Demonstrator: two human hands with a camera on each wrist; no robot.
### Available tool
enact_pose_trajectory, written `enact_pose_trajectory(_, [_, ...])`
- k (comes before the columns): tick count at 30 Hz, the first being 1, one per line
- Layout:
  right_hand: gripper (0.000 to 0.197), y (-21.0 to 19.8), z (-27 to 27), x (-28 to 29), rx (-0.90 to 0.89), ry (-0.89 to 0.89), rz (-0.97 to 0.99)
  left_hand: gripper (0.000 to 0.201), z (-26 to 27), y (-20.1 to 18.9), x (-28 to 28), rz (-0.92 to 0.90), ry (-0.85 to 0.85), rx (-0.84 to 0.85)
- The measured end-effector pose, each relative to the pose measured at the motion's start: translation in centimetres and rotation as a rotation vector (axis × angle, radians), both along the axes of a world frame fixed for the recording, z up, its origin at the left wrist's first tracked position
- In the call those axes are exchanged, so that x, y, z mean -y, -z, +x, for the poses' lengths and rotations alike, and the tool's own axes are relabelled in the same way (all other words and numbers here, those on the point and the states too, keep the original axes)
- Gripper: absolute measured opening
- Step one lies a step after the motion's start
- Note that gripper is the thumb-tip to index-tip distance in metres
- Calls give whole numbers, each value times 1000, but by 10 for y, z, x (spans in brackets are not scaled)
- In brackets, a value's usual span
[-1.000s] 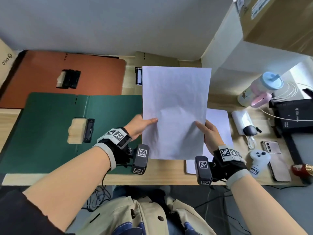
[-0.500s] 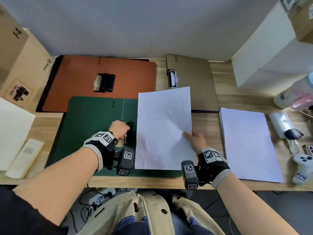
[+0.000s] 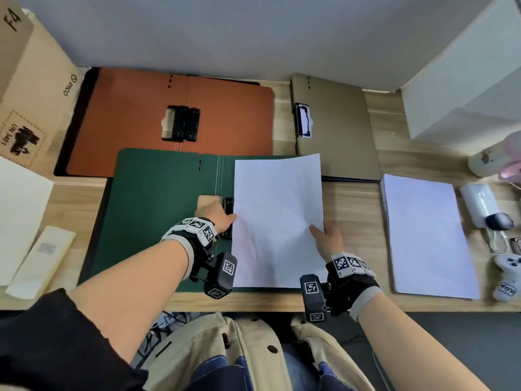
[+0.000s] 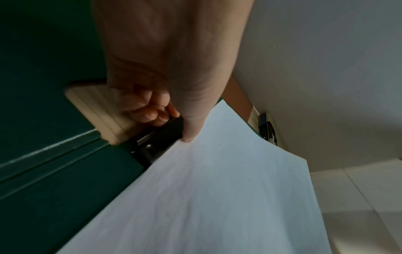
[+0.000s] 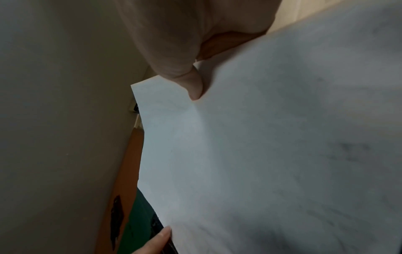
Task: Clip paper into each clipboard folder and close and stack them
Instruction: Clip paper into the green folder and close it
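An open green folder (image 3: 158, 221) lies in the middle of the desk. Its clip (image 3: 228, 204) has a wooden lever (image 4: 97, 104) beside the spine. My left hand (image 3: 225, 218) grips that clip with curled fingers (image 4: 150, 113), and its thumb touches the left edge of a white paper sheet (image 3: 277, 221). The sheet lies over the folder's right half, slightly raised. My right hand (image 3: 321, 232) pinches the sheet's right edge, thumb (image 5: 193, 86) on top. An open orange folder (image 3: 129, 122) and a closed tan folder (image 3: 338, 136) lie behind.
A stack of white paper (image 3: 425, 238) sits to the right, with a power bank (image 3: 479, 204) and a game controller (image 3: 507, 275) beyond it. A cardboard box (image 3: 31, 88) stands at the far left and a white box (image 3: 462, 88) at the back right.
The sheet has come down and left from in front of me onto the green folder. My left hand let go of it and took hold of the clip; the right hand kept its hold.
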State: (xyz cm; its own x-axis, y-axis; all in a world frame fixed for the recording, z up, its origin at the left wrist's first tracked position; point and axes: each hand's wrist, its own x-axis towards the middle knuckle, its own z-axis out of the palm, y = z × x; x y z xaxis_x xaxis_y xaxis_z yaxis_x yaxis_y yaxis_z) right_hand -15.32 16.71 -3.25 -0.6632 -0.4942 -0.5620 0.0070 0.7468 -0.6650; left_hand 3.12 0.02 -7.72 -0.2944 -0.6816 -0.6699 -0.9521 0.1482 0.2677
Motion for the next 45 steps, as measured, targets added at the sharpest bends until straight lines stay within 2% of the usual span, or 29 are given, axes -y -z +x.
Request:
enact_pose_trajectory(4, [30, 0, 3, 0, 39, 47, 15, 31, -3, 1, -2, -37, 89, 24])
enact_pose_trajectory(7, [30, 5, 2, 0, 51, 87, 22, 37, -5, 3, 3, 3, 130, 20])
enact_pose_trajectory(12, [34, 11, 2, 2, 27, 109, 23, 25, 1, 5, 12, 101, 154, -73])
enact_pose_trajectory(15, [36, 17, 2, 3, 15, 79, 6, 32, 3, 8, 16, 134, 168, -107])
enact_pose_trajectory(21, [26, 19, 9, 7, 8, 28, -18, 32, 3, 9, 14, 91, 163, -102])
enact_pose_trajectory(26, [41, 17, 15, 11, -16, 4, -50, 27, 0, 10, 10, 63, 141, -43])
enact_pose_trajectory(31, [43, 19, 17, 13, -13, 41, -75, 23, -2, 7, 6, 30, 108, 0])
enact_pose_trajectory(33, [42, 19, 17, 13, -9, 48, -72, 25, -2, 6, 6, 54, 110, -7])
enact_pose_trajectory(36, [43, 19, 17, 14, -8, 43, -64, 46, -2, 8, 8, 81, 95, -13])
enact_pose_trajectory(38, [38, 22, 17, 14, -1, 49, -64, 49, -3, 6, 7, 84, 85, -4])
enact_pose_trajectory(40, [23, 22, 17, 14, 11, 38, -55, 45, -4, 3, 5, 62, 80, 23])
enact_pose_trajectory(41, [20, 21, 16, 14, 9, 33, -52, 42, -5, 1, 3, 35, 86, 43])
enact_pose_trajectory(43, [28, 17, 12, 11, -46, 37, -39, 39, -7, -2, -3, -25, 90, 82])
enact_pose_trajectory(45, [22, 15, 6, 4, -118, 91, -42, 40, -6, -4, -8, -76, 85, 92])
